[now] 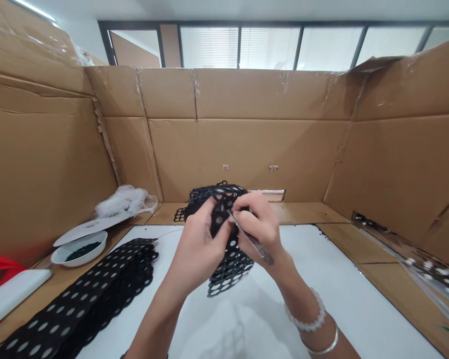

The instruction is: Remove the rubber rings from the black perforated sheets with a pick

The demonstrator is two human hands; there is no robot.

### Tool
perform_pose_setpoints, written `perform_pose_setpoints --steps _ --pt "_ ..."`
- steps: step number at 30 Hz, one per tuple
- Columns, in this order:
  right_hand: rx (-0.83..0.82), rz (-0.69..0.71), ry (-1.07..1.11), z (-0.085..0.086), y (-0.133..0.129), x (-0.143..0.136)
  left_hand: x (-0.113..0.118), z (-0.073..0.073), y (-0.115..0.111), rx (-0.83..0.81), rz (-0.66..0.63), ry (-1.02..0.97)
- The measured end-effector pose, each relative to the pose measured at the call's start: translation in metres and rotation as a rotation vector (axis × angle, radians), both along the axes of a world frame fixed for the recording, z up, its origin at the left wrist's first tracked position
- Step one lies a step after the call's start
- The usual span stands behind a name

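A piece of black fabric with round holes [230, 269] hangs between my hands above the white board. My left hand [202, 244] grips its left side, thumb and fingers pressed on the cloth. In my right hand [260, 227] is a slim, partly see-through tool [258, 245], held like a pen, its tip against the fabric near my left thumb. More of the same fabric bunches up behind my fingers. A long folded strip of black holed fabric [86, 294] lies at the left.
On the left are a white bowl of dark small pieces [81, 253], a white disc [92, 230], white fluffy material [125, 201] and a white box-like object [17, 294]. Cardboard walls [247, 149] surround the white board [322, 299]. Black dotted material [430, 269] lies at the right.
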State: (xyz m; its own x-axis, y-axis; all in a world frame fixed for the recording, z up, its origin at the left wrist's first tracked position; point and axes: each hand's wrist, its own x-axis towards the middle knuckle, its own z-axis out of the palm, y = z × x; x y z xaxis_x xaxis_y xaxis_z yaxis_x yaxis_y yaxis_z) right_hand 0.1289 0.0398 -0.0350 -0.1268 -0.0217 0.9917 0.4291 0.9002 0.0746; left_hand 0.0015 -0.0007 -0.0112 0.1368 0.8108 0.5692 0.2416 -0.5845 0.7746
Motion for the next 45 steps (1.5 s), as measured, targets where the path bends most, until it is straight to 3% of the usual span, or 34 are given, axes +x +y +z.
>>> perform_pose_setpoints --steps 3,6,9,12,18,23,28,33,39,45 --pt "0.024 -0.017 0.050 -0.001 0.001 -0.002 0.002 -0.001 -0.002 0.010 -0.015 -0.005" --pt "0.004 0.077 0.113 0.001 -0.002 0.002 0.003 -0.003 -0.002 0.004 -0.014 -0.006" --pt "-0.177 0.261 0.296 0.004 -0.005 0.010 0.002 -0.004 0.000 -0.050 0.012 0.065" --pt "-0.390 0.391 0.423 0.007 -0.005 0.019 0.000 -0.003 0.001 -0.114 -0.064 0.072" --pt "-0.381 0.300 0.473 0.013 -0.007 0.026 -0.004 0.004 -0.001 -0.305 -0.250 -0.053" --pt "-0.303 0.309 0.299 0.018 -0.028 0.023 -0.006 0.010 -0.008 -0.319 -0.357 -0.208" --pt "-0.218 0.229 0.112 0.019 -0.038 0.012 -0.006 0.015 -0.012 -0.321 -0.385 -0.304" --pt "-0.204 0.205 0.065 0.020 -0.036 0.006 -0.005 0.015 -0.012 -0.268 -0.364 -0.292" --pt "-0.104 0.064 0.073 0.017 -0.034 0.001 -0.002 0.013 -0.014 -0.188 -0.309 -0.225" --pt "0.100 -0.066 0.143 0.006 -0.026 -0.006 0.008 0.003 -0.021 0.028 0.015 0.083"
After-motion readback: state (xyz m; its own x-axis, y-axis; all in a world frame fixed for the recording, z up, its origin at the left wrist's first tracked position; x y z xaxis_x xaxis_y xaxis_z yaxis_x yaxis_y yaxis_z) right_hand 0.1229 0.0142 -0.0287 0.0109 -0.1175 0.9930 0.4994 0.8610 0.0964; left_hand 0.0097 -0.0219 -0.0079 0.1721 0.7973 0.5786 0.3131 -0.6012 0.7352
